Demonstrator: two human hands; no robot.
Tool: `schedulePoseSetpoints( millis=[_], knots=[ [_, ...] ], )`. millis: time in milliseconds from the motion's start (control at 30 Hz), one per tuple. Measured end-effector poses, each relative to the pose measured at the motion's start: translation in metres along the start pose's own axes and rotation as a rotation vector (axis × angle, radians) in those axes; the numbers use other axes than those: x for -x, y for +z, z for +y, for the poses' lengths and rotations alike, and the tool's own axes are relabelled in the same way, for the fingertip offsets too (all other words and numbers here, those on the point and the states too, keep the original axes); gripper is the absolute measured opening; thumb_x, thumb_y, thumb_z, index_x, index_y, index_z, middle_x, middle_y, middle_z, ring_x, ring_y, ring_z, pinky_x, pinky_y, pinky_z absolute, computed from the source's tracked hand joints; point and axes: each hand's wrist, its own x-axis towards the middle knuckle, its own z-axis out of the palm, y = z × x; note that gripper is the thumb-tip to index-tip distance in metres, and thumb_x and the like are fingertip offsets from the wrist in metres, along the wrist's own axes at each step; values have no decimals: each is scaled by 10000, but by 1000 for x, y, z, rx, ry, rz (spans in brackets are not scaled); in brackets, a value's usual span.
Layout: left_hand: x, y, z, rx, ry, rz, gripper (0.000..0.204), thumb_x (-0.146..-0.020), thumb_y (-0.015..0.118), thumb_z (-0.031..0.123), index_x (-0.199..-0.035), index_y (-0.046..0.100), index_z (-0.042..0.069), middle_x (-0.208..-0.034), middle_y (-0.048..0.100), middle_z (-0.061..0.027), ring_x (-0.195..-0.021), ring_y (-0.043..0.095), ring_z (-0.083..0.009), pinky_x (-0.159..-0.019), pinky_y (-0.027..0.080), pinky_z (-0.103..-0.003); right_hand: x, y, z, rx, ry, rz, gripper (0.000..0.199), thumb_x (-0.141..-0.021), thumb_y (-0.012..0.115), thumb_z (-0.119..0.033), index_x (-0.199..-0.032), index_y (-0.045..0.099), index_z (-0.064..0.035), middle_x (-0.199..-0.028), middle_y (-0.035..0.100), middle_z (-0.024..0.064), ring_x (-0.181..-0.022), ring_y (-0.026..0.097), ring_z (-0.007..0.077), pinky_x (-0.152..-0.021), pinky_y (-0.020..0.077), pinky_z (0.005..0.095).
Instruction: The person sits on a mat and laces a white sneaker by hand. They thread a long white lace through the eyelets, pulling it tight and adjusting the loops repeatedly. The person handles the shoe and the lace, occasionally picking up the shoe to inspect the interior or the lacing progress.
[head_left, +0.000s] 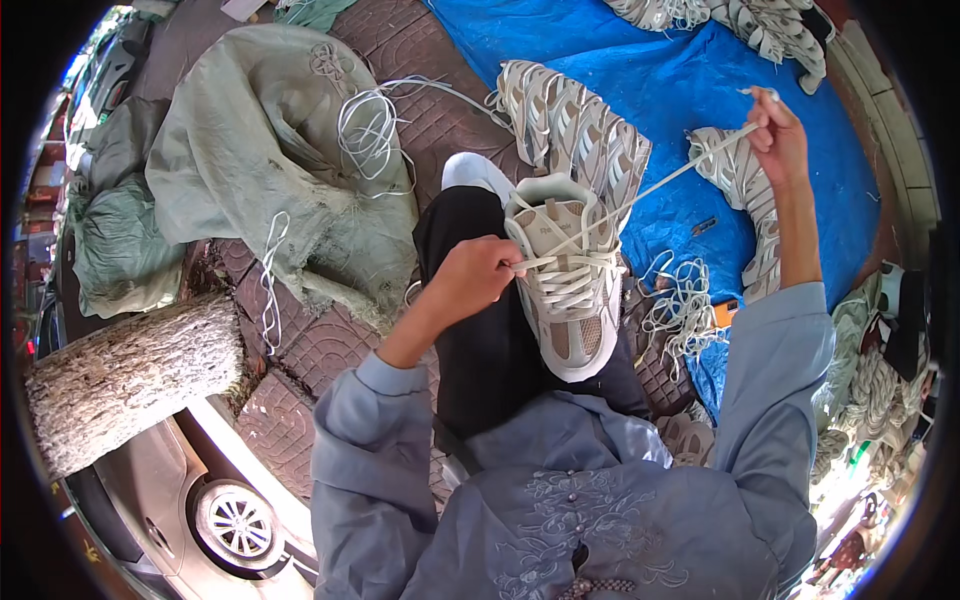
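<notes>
A beige and white sneaker rests across my lap, its toe toward me, laced over the lower part. My left hand is closed at the shoe's left side, pinching a lace near the eyelets. Up and to the right, my right hand pinches the far end of a cream shoelace, drawn taut in a slanting line from the shoe. A short lace tip sticks out past the right fingers.
A row of similar sneakers lies beyond the shoe, partly on a blue tarp. Loose white laces pile at the right. Left are a grey-green sack, more laces, a tree trunk and a parked car.
</notes>
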Motion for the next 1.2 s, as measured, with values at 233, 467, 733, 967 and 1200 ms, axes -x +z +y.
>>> schedulePoseSetpoints(
  millis=[233, 467, 733, 967, 1200],
  knots=[
    [-5, 14, 0, -133, 13, 354, 144, -722, 462, -31, -815, 563, 11, -748, 569, -103, -464, 536, -168, -468, 445, -291, -6, -68, -18, -4, 9, 159, 224, -855, 520, -170, -978, 520, 18, -597, 494, 15, -417, 340, 54, -364, 232, 182],
    [-43, 9, 28, -927, 588, 352, 217, -656, 533, 55, -874, 542, 53, -930, 536, -66, -878, 504, -209, -732, 422, -308, -2, -14, -27, 41, -5, 61, 236, -878, 483, -216, -961, 532, -1, -601, 487, -5, -414, 333, 41, -366, 236, 179],
    [-47, -7, 19, -1014, 768, 276, 123, -655, 530, 101, -756, 472, 61, -693, 479, -53, -716, 484, -187, -663, 401, -314, 21, 14, -27, 168, -69, 127, 249, -856, 513, -205, -955, 546, 21, -611, 473, -7, -449, 326, 53, -402, 242, 190],
    [-6, -56, -12, -1149, 554, 435, 127, -641, 517, 58, -744, 443, 65, -666, 450, -67, -674, 473, -217, -635, 403, -343, 14, -30, -13, -12, -46, 159, 241, -871, 497, -206, -970, 535, 11, -598, 497, 1, -436, 351, 63, -392, 246, 196],
    [22, -102, -38, -1137, 355, 576, 110, -647, 500, 9, -727, 434, 47, -678, 465, -101, -683, 485, -266, -630, 407, -370, 22, -43, -13, 22, -64, 247, 246, -853, 520, -199, -935, 550, 30, -579, 475, -13, -445, 359, 61, -400, 245, 198]
  ],
)
